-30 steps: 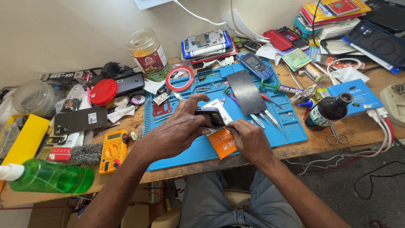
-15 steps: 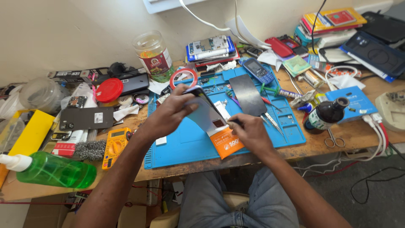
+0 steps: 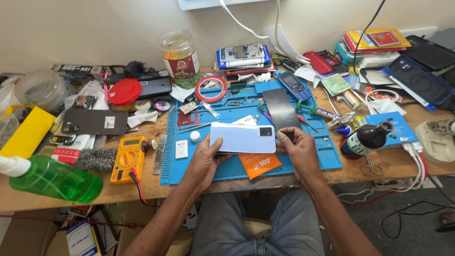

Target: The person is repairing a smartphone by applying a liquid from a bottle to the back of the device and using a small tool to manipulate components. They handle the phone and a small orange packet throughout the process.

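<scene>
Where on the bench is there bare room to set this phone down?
Bare blue silicone mat lies at its front right corner, right of the right hand, and in front of the small white card. The back of the mat and the wooden bench ends are crowded.

white phone (image 3: 242,138) now flat, back up, perhaps turned over, hands (image 3: 207,159) lowered to its ends

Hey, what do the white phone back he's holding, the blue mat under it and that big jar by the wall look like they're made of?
The white phone back looks like glossy plastic or glass; its smooth sheen leaves that open. The blue mat seems matte silicone or rubber, with moulded compartments holding small parts. The jar appears to be clear plastic, see-through with a paper label. Both hands, left hand and right hand, grip the phone back.
</scene>
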Demonstrator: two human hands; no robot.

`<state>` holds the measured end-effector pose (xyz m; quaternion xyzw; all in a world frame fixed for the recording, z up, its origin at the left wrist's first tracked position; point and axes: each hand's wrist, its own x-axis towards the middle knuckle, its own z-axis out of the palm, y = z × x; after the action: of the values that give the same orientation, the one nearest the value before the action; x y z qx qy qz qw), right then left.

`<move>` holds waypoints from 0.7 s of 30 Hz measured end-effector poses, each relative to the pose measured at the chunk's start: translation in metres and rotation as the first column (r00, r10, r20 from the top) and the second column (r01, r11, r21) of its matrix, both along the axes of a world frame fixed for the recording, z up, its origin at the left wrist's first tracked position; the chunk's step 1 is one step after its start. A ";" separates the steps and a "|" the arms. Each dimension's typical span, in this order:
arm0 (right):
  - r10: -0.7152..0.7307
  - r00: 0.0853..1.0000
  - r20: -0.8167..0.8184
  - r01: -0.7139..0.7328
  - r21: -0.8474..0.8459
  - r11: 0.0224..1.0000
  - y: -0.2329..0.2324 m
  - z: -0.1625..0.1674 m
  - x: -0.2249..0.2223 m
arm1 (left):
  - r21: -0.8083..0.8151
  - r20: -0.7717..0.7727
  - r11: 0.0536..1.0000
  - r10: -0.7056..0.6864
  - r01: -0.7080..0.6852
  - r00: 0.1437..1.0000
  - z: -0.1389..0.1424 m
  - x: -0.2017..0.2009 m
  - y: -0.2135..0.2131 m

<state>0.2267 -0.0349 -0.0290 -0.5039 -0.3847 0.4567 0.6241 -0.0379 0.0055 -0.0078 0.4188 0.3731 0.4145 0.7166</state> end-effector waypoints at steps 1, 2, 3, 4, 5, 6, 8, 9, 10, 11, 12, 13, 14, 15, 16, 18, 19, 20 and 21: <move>0.005 1.000 0.026 -0.004 -0.025 1.000 0.002 -0.001 0.001 | 0.065 -0.048 0.997 -0.044 0.047 0.998 0.001 -0.005 -0.002; 0.011 0.999 0.052 -0.008 -0.050 0.999 0.003 -0.001 0.002 | 0.128 -0.100 0.987 -0.084 0.097 0.991 0.002 -0.010 -0.004; 0.020 0.997 0.070 -0.016 -0.069 0.997 0.004 -0.001 0.002 | 0.192 -0.153 0.970 -0.120 0.148 0.981 0.004 -0.015 -0.004; 0.031 0.996 0.088 -0.023 -0.087 0.996 0.005 0.001 0.003 | 0.258 -0.271 0.950 -0.105 0.177 0.957 0.007 -0.020 -0.004; 0.041 0.994 0.106 -0.030 -0.109 0.994 0.006 0.002 0.002 | 0.315 -0.384 0.925 -0.082 0.214 0.920 0.009 -0.024 -0.005; 0.053 0.991 0.125 -0.038 -0.119 0.992 0.005 0.004 0.002 | 0.362 -0.490 0.896 -0.052 0.257 0.870 0.012 -0.027 -0.006; 0.076 0.984 0.164 -0.054 -0.135 0.989 0.005 0.010 0.000 | 0.389 -0.614 0.874 0.009 0.293 0.790 0.017 -0.030 -0.008; 0.073 0.967 0.242 -0.044 -0.124 0.991 0.004 0.014 -0.001 | 0.400 -0.668 0.861 0.041 0.312 0.743 0.019 -0.029 -0.008; 0.069 0.945 0.320 -0.035 -0.112 0.993 0.002 0.018 -0.002 | 0.369 -0.750 0.869 0.070 0.329 0.657 0.022 -0.029 -0.008; 0.065 0.916 0.396 -0.027 -0.101 0.995 0.001 0.023 -0.002 | 0.336 -0.821 0.878 0.095 0.341 0.562 0.024 -0.027 -0.008; 0.054 0.862 0.504 0.006 -0.117 0.993 -0.001 0.027 -0.003 | 0.300 -0.881 0.887 0.117 0.351 0.458 0.027 -0.026 -0.009; 0.044 0.797 0.603 0.041 -0.127 0.991 -0.002 0.032 -0.003 | 0.359 -0.862 0.869 0.167 0.342 0.479 0.029 -0.025 -0.010; 0.036 0.719 0.694 0.079 -0.133 0.988 -0.003 0.036 -0.005 | 0.416 -0.839 0.846 0.216 0.334 0.499 0.032 -0.025 -0.010; 0.037 0.686 0.727 0.086 -0.131 0.988 -0.004 0.039 -0.006 | 0.474 -0.813 0.819 0.265 0.324 0.519 0.034 -0.024 -0.011; 0.039 0.651 0.758 0.091 -0.129 0.988 -0.005 0.043 -0.008 | 0.587 -0.777 0.719 0.373 0.371 0.507 0.036 -0.024 -0.012; 0.037 0.608 0.793 0.087 -0.113 0.990 -0.006 0.049 -0.011 | 0.752 -0.658 0.468 0.563 0.463 0.500 0.039 -0.025 -0.013; 0.034 0.600 0.799 0.079 -0.101 0.992 -0.008 0.051 -0.013 | 0.751 -0.634 0.346 0.615 0.563 0.468 0.040 -0.024 -0.014; 0.031 0.593 0.805 0.069 -0.089 0.994 -0.009 0.052 -0.014 | 0.725 -0.601 0.221 0.666 0.653 0.442 0.040 -0.022 -0.013; 0.046 0.583 0.811 0.080 -0.113 0.990 -0.009 0.053 -0.015 | 0.675 -0.558 0.093 0.714 0.732 0.423 0.040 -0.019 -0.012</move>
<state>0.2119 -0.0438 0.0239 -0.7019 -0.5900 0.1956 0.3479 -0.0566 -0.0063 0.0323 0.9212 0.2917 0.2305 -0.1144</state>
